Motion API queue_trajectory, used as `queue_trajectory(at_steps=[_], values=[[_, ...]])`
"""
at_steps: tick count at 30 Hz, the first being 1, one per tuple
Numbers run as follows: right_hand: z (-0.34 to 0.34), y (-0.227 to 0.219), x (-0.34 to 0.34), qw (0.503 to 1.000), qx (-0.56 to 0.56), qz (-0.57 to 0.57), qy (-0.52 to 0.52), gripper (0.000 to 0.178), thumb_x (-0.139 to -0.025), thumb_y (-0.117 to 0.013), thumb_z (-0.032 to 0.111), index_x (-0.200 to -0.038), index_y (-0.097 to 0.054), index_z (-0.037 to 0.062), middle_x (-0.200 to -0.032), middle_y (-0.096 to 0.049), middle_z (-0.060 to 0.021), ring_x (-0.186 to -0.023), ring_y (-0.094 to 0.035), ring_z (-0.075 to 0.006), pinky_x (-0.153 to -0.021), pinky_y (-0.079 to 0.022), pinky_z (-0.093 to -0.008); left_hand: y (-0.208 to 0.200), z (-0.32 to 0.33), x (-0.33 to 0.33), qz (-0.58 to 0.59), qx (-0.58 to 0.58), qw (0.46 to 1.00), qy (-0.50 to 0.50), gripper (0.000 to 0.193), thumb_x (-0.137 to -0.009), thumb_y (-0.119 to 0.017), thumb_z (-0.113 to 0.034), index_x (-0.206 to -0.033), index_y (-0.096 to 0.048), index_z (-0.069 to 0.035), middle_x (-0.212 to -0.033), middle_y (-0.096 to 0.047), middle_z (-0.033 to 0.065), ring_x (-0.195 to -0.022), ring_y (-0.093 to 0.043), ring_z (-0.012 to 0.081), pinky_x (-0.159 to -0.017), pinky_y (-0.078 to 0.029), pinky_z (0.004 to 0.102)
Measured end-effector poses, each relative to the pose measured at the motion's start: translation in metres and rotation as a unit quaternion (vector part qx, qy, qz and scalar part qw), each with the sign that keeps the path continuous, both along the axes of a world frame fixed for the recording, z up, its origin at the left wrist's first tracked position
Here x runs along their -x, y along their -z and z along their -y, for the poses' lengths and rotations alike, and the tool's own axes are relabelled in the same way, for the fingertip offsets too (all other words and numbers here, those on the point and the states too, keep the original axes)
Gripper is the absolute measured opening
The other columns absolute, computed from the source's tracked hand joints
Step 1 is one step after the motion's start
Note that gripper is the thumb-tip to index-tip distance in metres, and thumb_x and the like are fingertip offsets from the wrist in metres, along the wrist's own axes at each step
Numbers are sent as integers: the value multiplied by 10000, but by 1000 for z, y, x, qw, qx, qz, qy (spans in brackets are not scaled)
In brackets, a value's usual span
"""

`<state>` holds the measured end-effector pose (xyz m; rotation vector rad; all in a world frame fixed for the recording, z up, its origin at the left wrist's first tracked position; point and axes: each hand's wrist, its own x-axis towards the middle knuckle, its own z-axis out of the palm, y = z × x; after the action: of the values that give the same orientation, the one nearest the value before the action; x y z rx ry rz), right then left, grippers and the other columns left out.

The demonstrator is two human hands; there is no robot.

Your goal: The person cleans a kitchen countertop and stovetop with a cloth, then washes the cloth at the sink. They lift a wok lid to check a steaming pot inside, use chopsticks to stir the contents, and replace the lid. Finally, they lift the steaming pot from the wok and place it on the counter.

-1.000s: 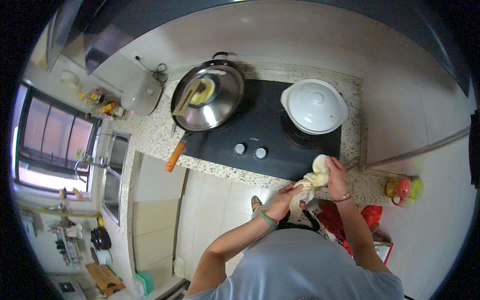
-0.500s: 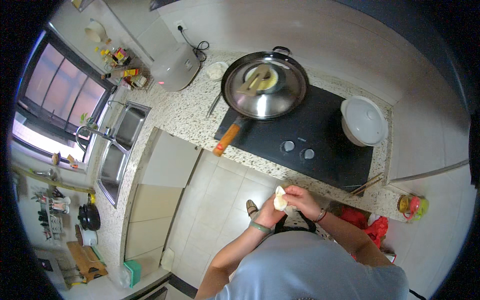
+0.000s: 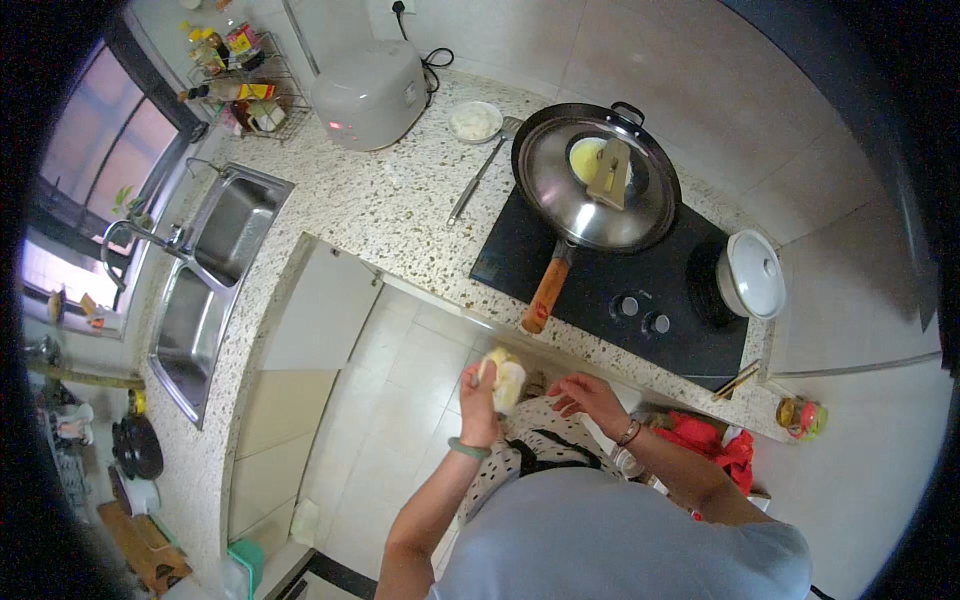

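Note:
My left hand (image 3: pixel 480 408) grips a soft-looking pale yellow-and-white piece (image 3: pixel 505 382), smeared by motion; I cannot tell whether it is food or cloth. Just to its right, my right hand (image 3: pixel 588 400) hangs with loosely bent fingers apart and nothing visible in them. Both hands are in front of my body, below the counter's front edge. Beyond them a wok (image 3: pixel 648 235) sits on the black cooktop (image 3: pixel 590 290), its wooden handle (image 3: pixel 546 297) pointing toward me. The wok wears a domed metal lid (image 3: pixel 560 205), on which a greenish-brown flat piece (image 3: pixel 609 175) shows.
A white lidded pot (image 3: pixel 752 275) stands at the cooktop's right. Left of the wok lie a spatula (image 3: pixel 478 180) and a small white plate (image 3: pixel 474 122), near a rice cooker (image 3: pixel 370 95). Chopsticks (image 3: pixel 736 380) rest by the front edge. A double sink (image 3: pixel 235 225) is at left.
My hands have separated: the left moved left with the pale piece, and the right let go of it. The view has shifted, so the counter appears elsewhere in the picture.

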<state>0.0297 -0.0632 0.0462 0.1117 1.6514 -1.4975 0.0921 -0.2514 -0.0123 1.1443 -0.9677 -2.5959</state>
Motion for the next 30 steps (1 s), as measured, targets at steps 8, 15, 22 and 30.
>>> queue_trajectory(at_steps=[8,15,22,30], values=[[23,8,32,996,17,-2,86,260,-931,-522,251,-993,-597,9,-922,-655,-94,-768,-651,-175,-660,-531,-277,2,82,100,-85,338,937,22,268,-908,-543,-99,-1141,-452,-5,-1058,-520,73,-974,-487,141,-866,-403,268],[34,11,67,980,10,-24,199,225,-934,-506,196,-1016,-599,8,-921,-662,-81,-723,-639,-147,-631,-524,-252,9,136,156,-67,669,716,189,456,-871,-552,-91,-1311,-433,-87,-1453,-215,185,-1334,-230,365,-1067,-241,435],[67,13,59,930,-4,-43,364,205,-922,-525,199,-1003,-588,23,-858,-640,-58,-732,-634,-142,-628,-524,-244,69,177,171,-119,797,497,322,529,-811,-509,4,-1317,-445,-133,-1487,-235,57,-1360,-220,304,-1072,-248,471],[101,6,38,814,-33,-121,567,134,-909,-534,148,-906,-611,39,-834,-621,-35,-643,-571,-114,-585,-475,-233,64,273,166,-149,767,509,360,500,-787,-473,46,-1258,-502,-119,-1442,-337,62,-1309,-334,294,-1038,-308,429]])
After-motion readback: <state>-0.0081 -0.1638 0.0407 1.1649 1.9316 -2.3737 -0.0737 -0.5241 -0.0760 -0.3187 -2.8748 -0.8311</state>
